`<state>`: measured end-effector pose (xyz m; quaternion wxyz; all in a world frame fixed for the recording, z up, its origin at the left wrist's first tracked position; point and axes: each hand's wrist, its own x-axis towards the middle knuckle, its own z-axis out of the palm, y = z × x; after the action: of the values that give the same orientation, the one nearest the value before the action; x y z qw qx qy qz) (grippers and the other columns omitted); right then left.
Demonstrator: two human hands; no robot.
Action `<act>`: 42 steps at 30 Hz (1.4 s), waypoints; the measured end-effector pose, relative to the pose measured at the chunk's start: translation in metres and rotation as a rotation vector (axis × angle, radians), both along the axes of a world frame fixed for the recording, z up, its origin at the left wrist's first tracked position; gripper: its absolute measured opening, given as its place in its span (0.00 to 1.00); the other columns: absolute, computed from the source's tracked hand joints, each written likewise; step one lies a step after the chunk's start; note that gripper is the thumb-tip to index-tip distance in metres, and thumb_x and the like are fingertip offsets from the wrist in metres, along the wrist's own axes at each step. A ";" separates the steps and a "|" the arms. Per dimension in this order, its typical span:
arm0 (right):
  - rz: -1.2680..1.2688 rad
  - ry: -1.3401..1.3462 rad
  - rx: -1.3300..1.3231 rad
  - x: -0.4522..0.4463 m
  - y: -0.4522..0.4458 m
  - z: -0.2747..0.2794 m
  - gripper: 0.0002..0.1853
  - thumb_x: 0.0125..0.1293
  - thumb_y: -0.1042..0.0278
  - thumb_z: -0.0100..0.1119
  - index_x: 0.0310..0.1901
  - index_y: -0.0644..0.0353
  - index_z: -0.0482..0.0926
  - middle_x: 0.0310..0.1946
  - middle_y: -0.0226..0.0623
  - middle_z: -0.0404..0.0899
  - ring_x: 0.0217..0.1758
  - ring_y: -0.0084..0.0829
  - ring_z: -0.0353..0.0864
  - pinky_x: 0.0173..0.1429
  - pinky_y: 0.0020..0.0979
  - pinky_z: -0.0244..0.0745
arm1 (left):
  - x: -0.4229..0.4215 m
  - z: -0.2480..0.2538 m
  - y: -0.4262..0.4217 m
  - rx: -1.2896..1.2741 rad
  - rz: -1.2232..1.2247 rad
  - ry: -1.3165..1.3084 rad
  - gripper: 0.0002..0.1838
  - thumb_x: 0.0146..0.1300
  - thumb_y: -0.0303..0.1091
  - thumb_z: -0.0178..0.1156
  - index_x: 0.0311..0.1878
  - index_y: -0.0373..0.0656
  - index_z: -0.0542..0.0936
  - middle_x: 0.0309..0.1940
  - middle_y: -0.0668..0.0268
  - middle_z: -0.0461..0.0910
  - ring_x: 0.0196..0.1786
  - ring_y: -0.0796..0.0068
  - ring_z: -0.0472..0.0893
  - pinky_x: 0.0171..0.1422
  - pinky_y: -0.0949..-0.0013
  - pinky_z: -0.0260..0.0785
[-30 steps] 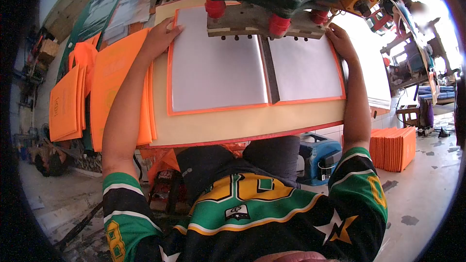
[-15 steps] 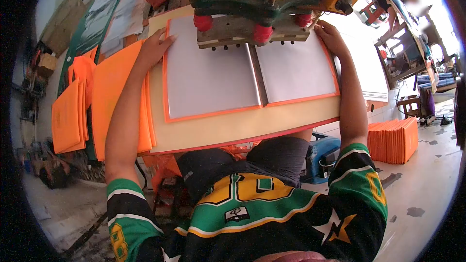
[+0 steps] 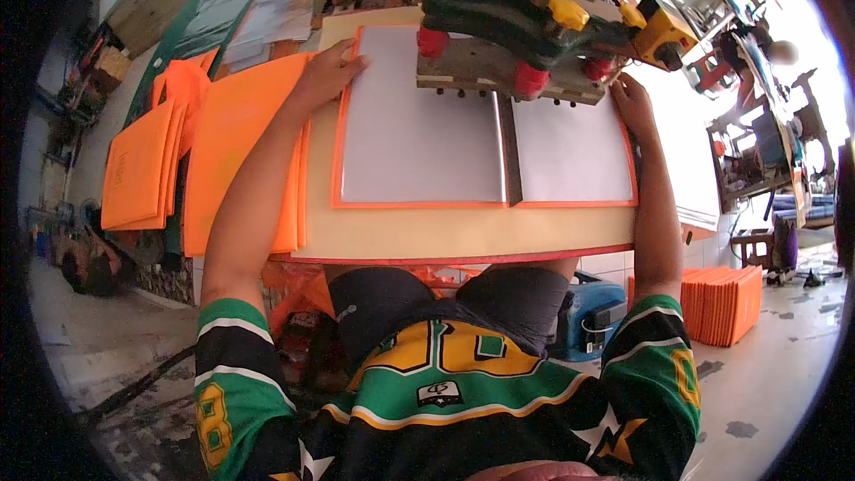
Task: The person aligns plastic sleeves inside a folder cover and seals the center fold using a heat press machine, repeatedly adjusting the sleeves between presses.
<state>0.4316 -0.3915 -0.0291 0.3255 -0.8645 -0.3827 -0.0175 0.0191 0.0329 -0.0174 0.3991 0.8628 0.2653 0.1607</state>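
An orange folder [image 3: 336, 180] lies open on a tan board, its two pale inner panels [image 3: 427, 142] facing up and a dark spine strip [image 3: 512, 156] between them. My left hand [image 3: 329, 77] grips the folder's left edge near the top, thumb lying over it. At the upper right edge, my right hand [image 3: 634, 107] has its fingers curled round the folder's border, partly hidden. Over the folder's top end sits the head of a press machine [image 3: 508, 31], dark green with yellow knobs and red cylinders. Whether its plate touches the folder, I cannot tell.
Orange folders [image 3: 240, 156] are piled left of the board [image 3: 401, 236], with a smaller stack [image 3: 138, 174] beyond. White sheets [image 3: 681, 151] lie to the right. On the floor stand a row of orange folders [image 3: 721, 303] and a blue machine [image 3: 588, 316].
My view has shifted, so the press, board and folder appear further right. Both hands stay at the folder's edges, and the folder sits slightly straighter in view.
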 end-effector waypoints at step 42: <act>-0.134 -0.073 -0.017 -0.033 0.005 0.016 0.19 0.75 0.58 0.56 0.58 0.61 0.83 0.46 0.54 0.88 0.50 0.48 0.89 0.56 0.42 0.80 | 0.002 0.001 0.002 0.142 -0.015 0.096 0.41 0.72 0.55 0.62 0.76 0.34 0.67 0.48 0.44 0.88 0.52 0.55 0.88 0.60 0.59 0.77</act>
<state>0.3987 -0.3867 -0.0133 0.3021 -0.8897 -0.3355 -0.0675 0.0207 0.0345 -0.0161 0.3248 0.8977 0.2655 0.1345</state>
